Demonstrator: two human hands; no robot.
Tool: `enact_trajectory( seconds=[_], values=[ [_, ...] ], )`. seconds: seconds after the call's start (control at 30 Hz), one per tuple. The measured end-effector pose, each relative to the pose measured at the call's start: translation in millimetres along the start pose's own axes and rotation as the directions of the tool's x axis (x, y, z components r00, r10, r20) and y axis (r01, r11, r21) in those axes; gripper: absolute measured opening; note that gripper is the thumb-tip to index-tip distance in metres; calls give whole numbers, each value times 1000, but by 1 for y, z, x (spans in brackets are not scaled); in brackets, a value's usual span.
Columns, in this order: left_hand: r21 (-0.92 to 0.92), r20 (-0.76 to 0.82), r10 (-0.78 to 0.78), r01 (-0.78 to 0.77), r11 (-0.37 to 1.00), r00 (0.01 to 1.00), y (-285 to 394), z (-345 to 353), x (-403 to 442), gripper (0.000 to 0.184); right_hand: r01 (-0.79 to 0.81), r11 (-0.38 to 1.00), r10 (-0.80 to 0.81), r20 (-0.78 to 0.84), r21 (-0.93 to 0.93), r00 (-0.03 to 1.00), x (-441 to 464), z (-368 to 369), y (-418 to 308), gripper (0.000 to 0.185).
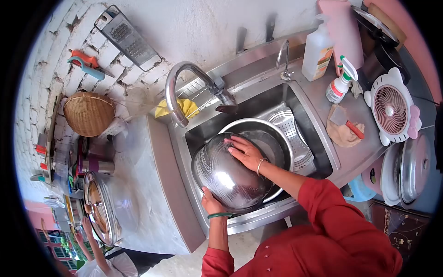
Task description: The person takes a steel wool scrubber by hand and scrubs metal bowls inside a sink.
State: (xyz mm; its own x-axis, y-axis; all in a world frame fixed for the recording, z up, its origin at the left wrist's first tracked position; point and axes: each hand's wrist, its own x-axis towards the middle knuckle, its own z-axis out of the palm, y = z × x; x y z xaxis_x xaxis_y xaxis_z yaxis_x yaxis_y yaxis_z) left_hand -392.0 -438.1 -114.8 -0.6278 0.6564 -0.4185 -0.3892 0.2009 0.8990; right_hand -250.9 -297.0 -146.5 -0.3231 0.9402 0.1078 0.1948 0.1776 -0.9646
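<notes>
A large shiny metal basin (221, 171) is tilted over the sink (295, 99), its rounded outer side facing me and streaked with water or suds. My left hand (211, 202), with a green bangle at the wrist, grips the basin's rim at the lower left. Across the upper part of its curved side my right hand (247, 152) lies flat, fingers stretched out. Beneath it in the sink stands another round steel basin (290, 152), partly hidden. Beside that leans a perforated steel strainer (288, 127). Above hangs the curved faucet (173, 87).
A yellow cloth (184, 109) lies behind the faucet. To the right stand a spray bottle (340, 83), a large plastic bottle (318, 51) and a small fan (390, 108). A glass-lidded pan (99, 207) sits on the left counter. Another person's arms (94, 244) reach in at lower left.
</notes>
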Motion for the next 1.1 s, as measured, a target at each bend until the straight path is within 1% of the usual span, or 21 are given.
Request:
enact_trajectory(
  seconds=[0.03,0.1,0.17,0.2,0.27,0.37,0.43,0.5,0.57,0.63,0.7,0.77,0.83,0.87,0.9,0.97,1.0,1.03,1.07,1.1],
  values=[
    [0,1,-1,1,1000,1000,2,1,-1,43,109,993,-109,-1,-52,994,-22,-8,-15,40],
    [-95,5,-44,45,994,999,9,9,-3,43,193,977,-187,66,-90,980,-68,-24,-41,40],
    [-100,15,-42,44,994,999,11,12,-5,44,356,913,-338,121,-198,933,-100,-33,-56,40],
    [-95,18,-46,48,994,999,10,12,-6,45,357,912,-340,115,-204,933,-102,-34,-58,40],
    [-86,35,-44,46,995,998,4,7,-2,46,416,885,-382,185,-210,905,-97,-30,-60,37],
    [-44,54,-53,55,997,997,-6,-2,2,49,427,882,-391,199,-200,899,-35,-7,-60,34],
    [-49,5,-50,50,998,999,-10,-1,0,49,329,911,-296,161,-248,942,16,18,-33,35],
    [-17,-27,-30,29,999,999,-14,0,2,48,101,976,-75,138,-191,988,56,22,13,38],
    [-2,-48,-41,41,999,998,-15,-3,2,47,-125,975,137,56,-183,989,59,7,66,40],
    [-9,-59,-39,39,999,997,-11,1,2,46,-228,968,227,-18,-107,974,27,-17,83,39],
    [-12,-19,-56,55,998,998,-11,0,3,46,-218,960,211,-60,-175,976,-13,-33,61,39],
    [-31,-10,-50,49,998,999,-14,-2,8,47,-118,968,106,-69,-222,992,-53,-30,17,38],
    [-75,19,-39,40,996,999,-15,-4,8,47,70,989,-71,-6,-129,997,-68,-21,-39,36],
    [-104,33,-40,43,994,999,-14,-4,8,47,227,952,-221,53,-204,974,-63,-16,-60,34],
    [-101,39,-36,40,994,999,-13,-5,8,47,378,886,-358,121,-268,926,-54,-7,-74,32],
    [-57,59,-70,73,996,996,-11,-5,8,48,529,811,-468,264,-249,843,-20,20,-72,28],
    [-54,33,-36,37,998,999,-7,2,4,48,498,817,-380,377,-291,845,4,30,-72,28],
    [-49,30,-41,43,998,999,-8,3,5,48,469,819,-280,481,-332,830,30,38,-70,29],
    [-59,12,-71,71,996,997,-10,3,6,48,320,877,-92,527,-359,845,58,43,-62,32],
    [-66,-5,-101,101,993,995,-12,2,7,48,162,905,98,562,-394,822,83,45,-50,35]
  ],
)
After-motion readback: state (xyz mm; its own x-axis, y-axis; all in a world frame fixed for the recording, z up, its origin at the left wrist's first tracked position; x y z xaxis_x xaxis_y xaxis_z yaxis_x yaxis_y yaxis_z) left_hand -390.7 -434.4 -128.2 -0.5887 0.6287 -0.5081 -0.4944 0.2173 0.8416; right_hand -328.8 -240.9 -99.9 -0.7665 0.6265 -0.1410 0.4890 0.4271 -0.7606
